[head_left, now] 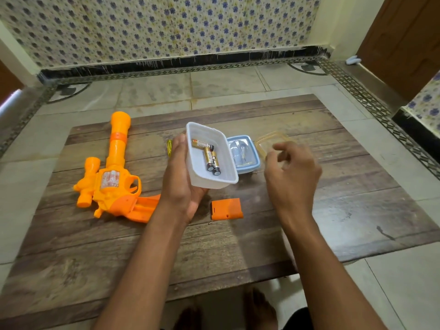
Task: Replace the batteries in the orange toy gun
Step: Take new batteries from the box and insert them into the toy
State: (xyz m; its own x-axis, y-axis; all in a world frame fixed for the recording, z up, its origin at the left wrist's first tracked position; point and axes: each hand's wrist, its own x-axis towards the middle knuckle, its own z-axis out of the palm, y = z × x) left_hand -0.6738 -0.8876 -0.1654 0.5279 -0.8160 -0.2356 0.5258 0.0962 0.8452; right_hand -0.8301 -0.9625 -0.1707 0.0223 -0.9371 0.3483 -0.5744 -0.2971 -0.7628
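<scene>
The orange toy gun (pixel 112 179) lies on the left of the wooden board, barrel pointing away, its grip compartment uncovered. Its orange battery cover (pixel 227 209) rests on the board between my arms. My left hand (pixel 179 184) holds a white plastic container (pixel 223 182) tilted above the board, with three gold-and-black batteries (pixel 209 156) inside. My right hand (pixel 291 176) hovers to the right of the container, fingers loosely curled, holding nothing.
A blue-rimmed box (pixel 247 166) with small metal items sits behind the white container. A clear yellowish lid (pixel 262 145) lies partly behind my right hand. A yellow screwdriver handle (pixel 169 148) peeks out behind my left thumb. The wooden board (pixel 333 222) rests on a tiled floor.
</scene>
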